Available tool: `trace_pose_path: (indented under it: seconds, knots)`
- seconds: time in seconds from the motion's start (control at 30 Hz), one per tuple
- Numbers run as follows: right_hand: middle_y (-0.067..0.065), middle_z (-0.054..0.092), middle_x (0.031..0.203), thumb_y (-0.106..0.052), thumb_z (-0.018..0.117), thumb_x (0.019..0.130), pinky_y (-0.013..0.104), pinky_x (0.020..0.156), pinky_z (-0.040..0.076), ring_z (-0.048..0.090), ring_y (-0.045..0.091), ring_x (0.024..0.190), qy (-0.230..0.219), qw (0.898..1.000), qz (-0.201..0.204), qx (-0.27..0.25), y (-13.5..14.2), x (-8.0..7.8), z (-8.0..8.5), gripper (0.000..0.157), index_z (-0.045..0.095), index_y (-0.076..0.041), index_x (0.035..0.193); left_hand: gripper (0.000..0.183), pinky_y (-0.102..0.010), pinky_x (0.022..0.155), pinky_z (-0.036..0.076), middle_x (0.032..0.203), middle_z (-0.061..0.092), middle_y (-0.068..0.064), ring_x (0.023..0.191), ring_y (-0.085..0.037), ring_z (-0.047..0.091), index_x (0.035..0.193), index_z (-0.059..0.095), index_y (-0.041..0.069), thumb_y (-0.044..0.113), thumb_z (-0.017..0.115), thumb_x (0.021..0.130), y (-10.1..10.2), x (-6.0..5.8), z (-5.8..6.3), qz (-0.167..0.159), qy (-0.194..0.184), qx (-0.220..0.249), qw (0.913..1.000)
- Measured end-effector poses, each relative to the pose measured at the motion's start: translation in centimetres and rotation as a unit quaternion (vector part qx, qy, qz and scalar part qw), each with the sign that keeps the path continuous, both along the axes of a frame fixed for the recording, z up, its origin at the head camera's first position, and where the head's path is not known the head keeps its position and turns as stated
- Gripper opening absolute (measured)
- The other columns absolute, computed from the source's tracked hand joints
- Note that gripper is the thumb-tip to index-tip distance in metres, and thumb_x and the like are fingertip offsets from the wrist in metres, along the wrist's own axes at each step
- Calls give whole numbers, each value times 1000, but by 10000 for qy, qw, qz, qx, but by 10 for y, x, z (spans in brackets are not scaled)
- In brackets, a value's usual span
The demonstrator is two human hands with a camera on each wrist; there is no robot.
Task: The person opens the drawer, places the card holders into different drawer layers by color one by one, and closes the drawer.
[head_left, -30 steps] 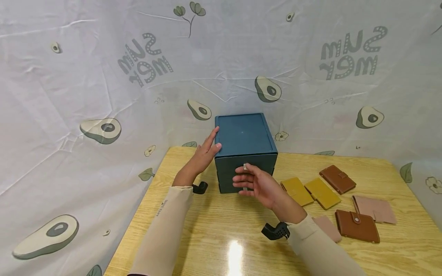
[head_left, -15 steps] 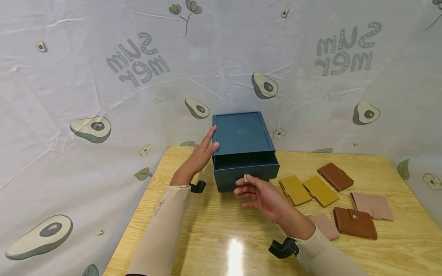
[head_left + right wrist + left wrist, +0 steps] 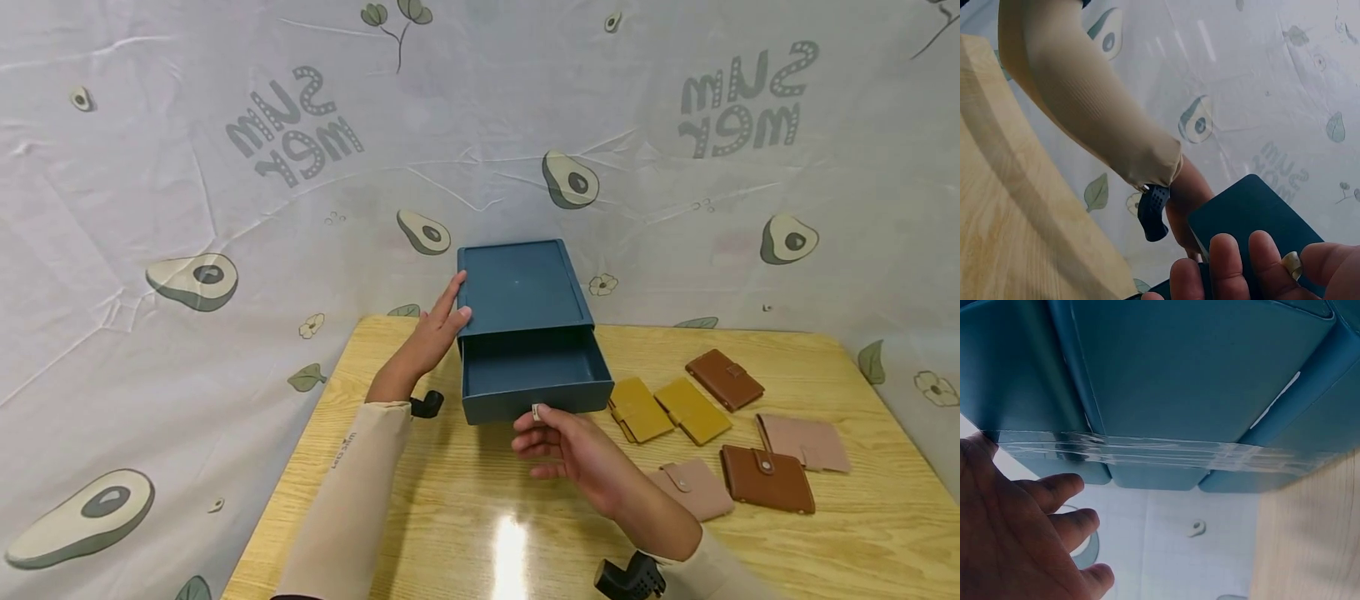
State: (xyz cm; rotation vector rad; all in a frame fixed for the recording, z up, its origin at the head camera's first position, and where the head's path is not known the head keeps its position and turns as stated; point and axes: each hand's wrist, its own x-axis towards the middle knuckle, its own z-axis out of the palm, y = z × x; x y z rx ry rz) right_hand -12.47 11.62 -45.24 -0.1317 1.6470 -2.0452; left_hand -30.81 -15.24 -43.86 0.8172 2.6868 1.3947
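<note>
A blue drawer box (image 3: 521, 287) stands at the back of the table, its upper drawer (image 3: 536, 362) pulled partly out so the inside floor shows. At the drawer's front my right hand (image 3: 573, 454) pinches a small pale knob (image 3: 1292, 265) between thumb and forefinger; the other fingers lie loosely bent below. My left hand (image 3: 433, 340) rests against the box's left top edge, fingers nearly straight and thumb on the edge. In the left wrist view, clear tape (image 3: 1166, 453) runs across the box's side beside the spread fingers of that hand.
On the wooden table (image 3: 450, 533), right of the box, lie two yellow wallets (image 3: 641, 410), two brown wallets (image 3: 767, 479) and two pink wallets (image 3: 693, 490). A printed avocado sheet (image 3: 480, 108) hangs behind the table and along its left side.
The upper drawer was closed a second ago and has slid out toward me with my right hand on its knob. My left hand has stayed on the box's edge.
</note>
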Motion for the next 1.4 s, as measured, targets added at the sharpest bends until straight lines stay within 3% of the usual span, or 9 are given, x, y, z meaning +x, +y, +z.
trace_pose_path:
  seconds: [0.5, 0.87, 1.1, 1.4]
  knots:
    - [0, 75, 112, -49, 51, 114, 39, 95, 56, 70, 20, 110, -185, 9998, 79, -97, 3, 29, -2, 42, 71, -13, 122, 84, -66, 126, -17, 182, 0, 8, 168, -29, 5, 174, 2, 43, 81, 29, 105, 2, -1, 1, -69, -50, 133, 9999]
    - [0, 75, 112, -48, 48, 115, 36, 93, 57, 70, 19, 109, -136, 9996, 141, -180, 5, 35, -7, 44, 72, -12, 122, 81, -66, 127, -16, 182, 0, 8, 168, -31, 6, 174, 2, 43, 79, 29, 106, 2, 1, 2, -63, -88, 170, 9998]
    - [0, 75, 115, -45, 45, 117, 38, 96, 56, 71, 20, 112, 86, 9990, 415, -134, 11, 36, -13, 46, 70, -8, 128, 83, -65, 127, -17, 182, -1, 9, 168, -32, 5, 174, 0, 45, 82, 29, 105, 3, 1, -1, -89, -149, 227, 9996]
    - [6, 72, 120, -34, 42, 119, 41, 98, 56, 69, 25, 114, 539, 9942, 805, 458, 38, 45, -32, 46, 65, 2, 136, 86, -63, 127, -17, 181, -3, 12, 168, -28, 5, 172, -1, 49, 87, 27, 101, 3, -2, -1, -108, -220, 254, 9994]
